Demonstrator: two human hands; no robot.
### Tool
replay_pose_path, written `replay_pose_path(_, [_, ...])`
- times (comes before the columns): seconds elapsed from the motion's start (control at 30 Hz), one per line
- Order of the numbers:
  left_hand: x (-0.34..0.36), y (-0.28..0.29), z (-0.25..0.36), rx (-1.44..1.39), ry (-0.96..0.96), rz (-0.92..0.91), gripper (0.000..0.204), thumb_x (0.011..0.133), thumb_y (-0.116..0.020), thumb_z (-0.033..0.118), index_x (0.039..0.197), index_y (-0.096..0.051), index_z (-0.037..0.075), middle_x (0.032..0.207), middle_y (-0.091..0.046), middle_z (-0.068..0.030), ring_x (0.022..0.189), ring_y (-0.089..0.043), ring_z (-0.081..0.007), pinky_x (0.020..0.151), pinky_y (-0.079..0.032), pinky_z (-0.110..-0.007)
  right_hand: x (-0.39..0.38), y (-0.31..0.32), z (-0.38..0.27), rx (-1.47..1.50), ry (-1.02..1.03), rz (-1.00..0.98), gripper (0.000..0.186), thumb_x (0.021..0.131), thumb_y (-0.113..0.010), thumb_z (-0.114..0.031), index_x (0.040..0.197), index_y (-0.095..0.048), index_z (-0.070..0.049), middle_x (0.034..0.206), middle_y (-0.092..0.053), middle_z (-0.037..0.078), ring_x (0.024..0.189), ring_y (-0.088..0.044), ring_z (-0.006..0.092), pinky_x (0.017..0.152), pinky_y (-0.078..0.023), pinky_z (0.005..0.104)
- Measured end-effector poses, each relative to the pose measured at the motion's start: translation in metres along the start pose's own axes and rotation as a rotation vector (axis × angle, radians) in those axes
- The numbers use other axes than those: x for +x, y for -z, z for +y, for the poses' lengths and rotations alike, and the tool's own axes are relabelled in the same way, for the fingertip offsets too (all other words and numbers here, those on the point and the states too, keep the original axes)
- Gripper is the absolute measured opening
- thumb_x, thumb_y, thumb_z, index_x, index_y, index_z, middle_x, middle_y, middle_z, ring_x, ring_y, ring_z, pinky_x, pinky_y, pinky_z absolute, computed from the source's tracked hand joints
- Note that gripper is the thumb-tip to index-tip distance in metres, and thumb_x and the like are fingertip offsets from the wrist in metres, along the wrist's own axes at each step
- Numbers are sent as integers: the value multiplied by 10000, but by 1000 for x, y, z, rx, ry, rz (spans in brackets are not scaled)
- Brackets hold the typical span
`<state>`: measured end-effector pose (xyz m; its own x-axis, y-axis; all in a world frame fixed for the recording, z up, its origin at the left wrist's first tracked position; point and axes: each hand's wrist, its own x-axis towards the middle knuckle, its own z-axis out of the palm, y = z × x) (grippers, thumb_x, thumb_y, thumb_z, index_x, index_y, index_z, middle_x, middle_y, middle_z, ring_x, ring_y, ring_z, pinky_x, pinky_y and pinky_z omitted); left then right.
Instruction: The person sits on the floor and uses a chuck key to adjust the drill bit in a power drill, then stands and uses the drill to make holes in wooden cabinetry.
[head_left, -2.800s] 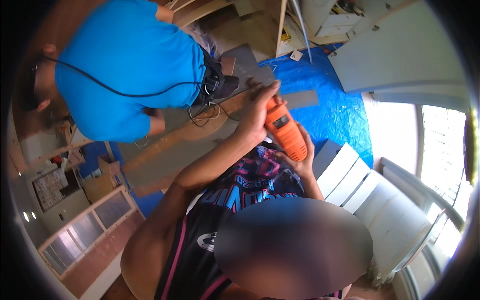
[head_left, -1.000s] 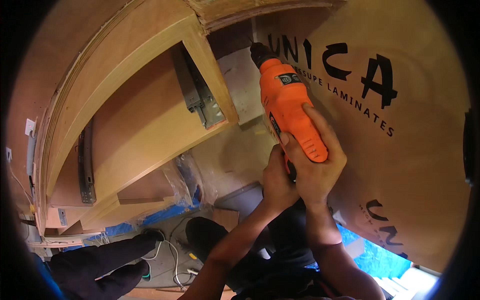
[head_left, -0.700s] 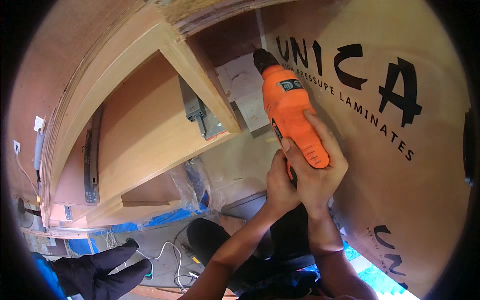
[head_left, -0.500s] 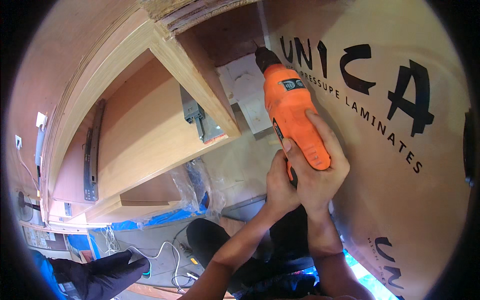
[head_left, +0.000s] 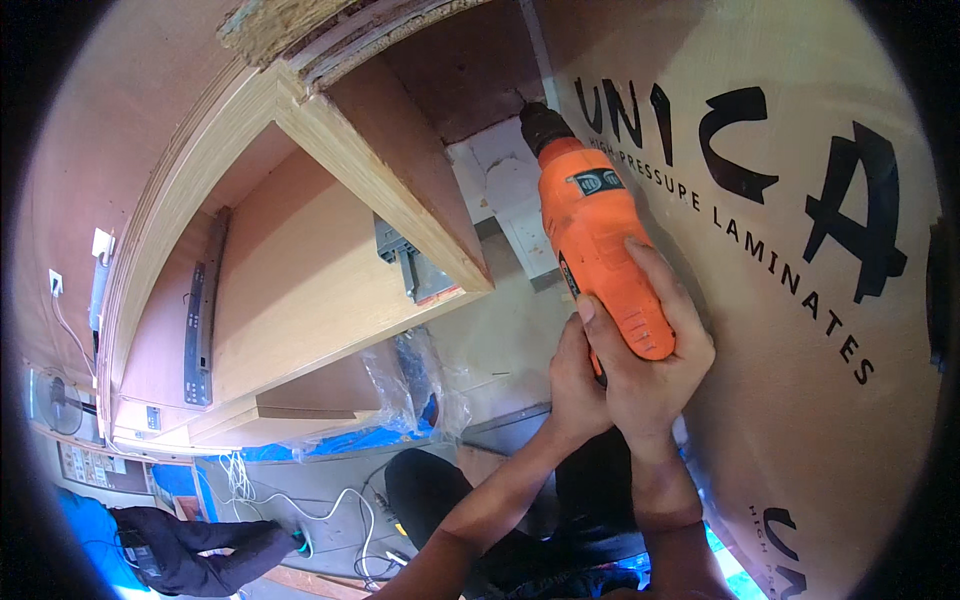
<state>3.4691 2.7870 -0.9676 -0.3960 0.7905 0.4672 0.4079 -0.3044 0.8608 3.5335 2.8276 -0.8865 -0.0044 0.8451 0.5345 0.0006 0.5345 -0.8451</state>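
An orange power drill (head_left: 600, 225) with a black chuck (head_left: 545, 127) points away from me, up into the corner beside the cabinet. Its thin bit reaches the brown panel (head_left: 465, 85) there; whether the tip has entered the wood I cannot tell. My right hand (head_left: 660, 375) is closed around the rear of the drill, with the thumb along its left side. Pressed close beside it, my left hand (head_left: 580, 385) is closed on the handle, which the hands mostly hide.
Left of the drill stands an open wooden cabinet (head_left: 380, 185) with metal drawer slides (head_left: 200, 335). A large printed laminate-covered board (head_left: 770, 290) rises close on the right. Clear plastic wrap (head_left: 410, 380) and white cables (head_left: 320, 505) lie below. Another person (head_left: 190, 545) is at lower left.
The whole view has shifted, so cabinet, drill and hands appear slightly farther right and lower. Both hands keep their hold on the drill, its bit still at the corner.
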Motion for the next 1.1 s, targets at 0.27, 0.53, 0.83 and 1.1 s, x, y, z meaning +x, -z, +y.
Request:
replay_pose_path(0.27, [4, -1, -12, 30, -40, 24, 562, 858, -756, 142, 1320, -504, -56, 1132, -649, -222, 996, -704, -389, 813, -562, -411, -2, -3, 7, 27, 2, -11, 524, 805, -811, 3, 1296, -636, 52, 1221, -700, 159, 1081, -671, 194, 955, -528, 337])
replay_pose_path(0.53, [8, -1, -22, -33, -30, -7, 544, 868, -747, 144, 1317, -509, -50, 1149, -644, -224, 1022, -695, -396, 822, -561, -414, 0, -8, 11, 30, -3, -4, 515, 803, -811, -1, 1288, -646, 47, 1246, -692, 180, 1093, -675, 208, 968, -526, 349])
replay_pose_path(0.83, [4, -3, -15, -191, 161, 29, 520, 904, -715, 164, 1351, -519, -13, 1185, -633, -219, 1060, -680, -393, 847, -555, -428, 3, -17, -4, -80, 13, 0, 530, 780, -811, 2, 1284, -649, 38, 1263, -687, 191, 1126, -674, 248, 1001, -514, 368])
replay_pose_path(1.1, [12, 9, -1, 50, -17, 40, 484, 907, -708, 172, 1331, -550, 0, 1135, -657, -197, 998, -692, -386, 810, -564, -415, 17, -25, -28, -114, 3, 4, 511, 763, -808, 22, 1253, -664, 45, 1227, -692, 218, 1091, -687, 244, 975, -524, 358])
